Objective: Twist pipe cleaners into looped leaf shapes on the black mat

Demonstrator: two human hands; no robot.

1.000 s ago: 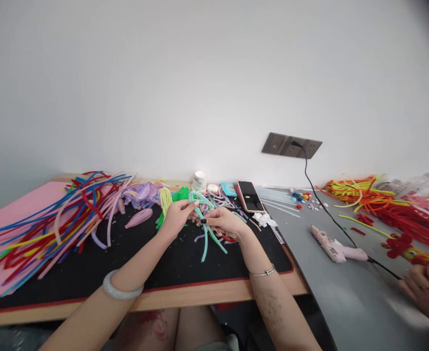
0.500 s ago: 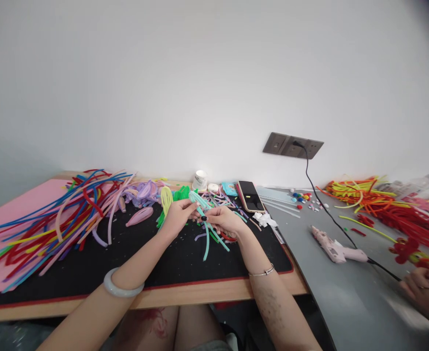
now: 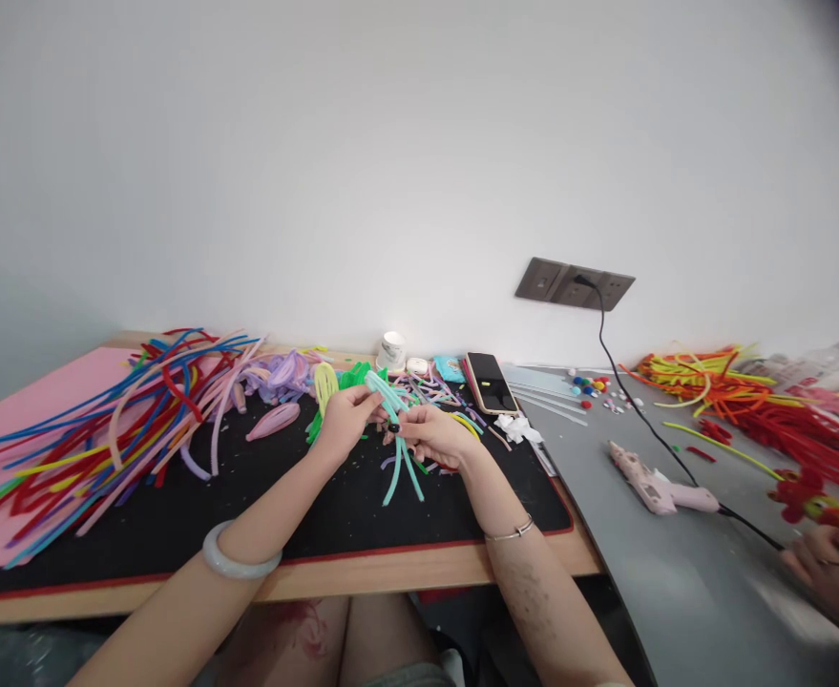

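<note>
Both hands meet above the black mat (image 3: 290,515) around looped mint-green pipe cleaners (image 3: 406,469). My left hand (image 3: 347,418) pinches the looped upper part between thumb and fingers. Below and to the right, my right hand (image 3: 433,434) grips the strands where they come together, and two loose ends hang down under it. Right behind the hands lie bright green pipe cleaners (image 3: 354,377) and a yellow looped bundle (image 3: 325,386). Part of the mint strands is hidden by my fingers.
Many coloured pipe cleaners (image 3: 168,410) spread on the left over pink paper (image 3: 4,410). A paper cup (image 3: 391,351) and a phone (image 3: 491,384) stand along the back. On the grey table right are a corded glue gun (image 3: 659,485), pom-poms (image 3: 591,385) and another person's hand (image 3: 834,572).
The hanging mint ends have swung left and now point more straight down. Both hands keep hold of the strands in nearly the same place.
</note>
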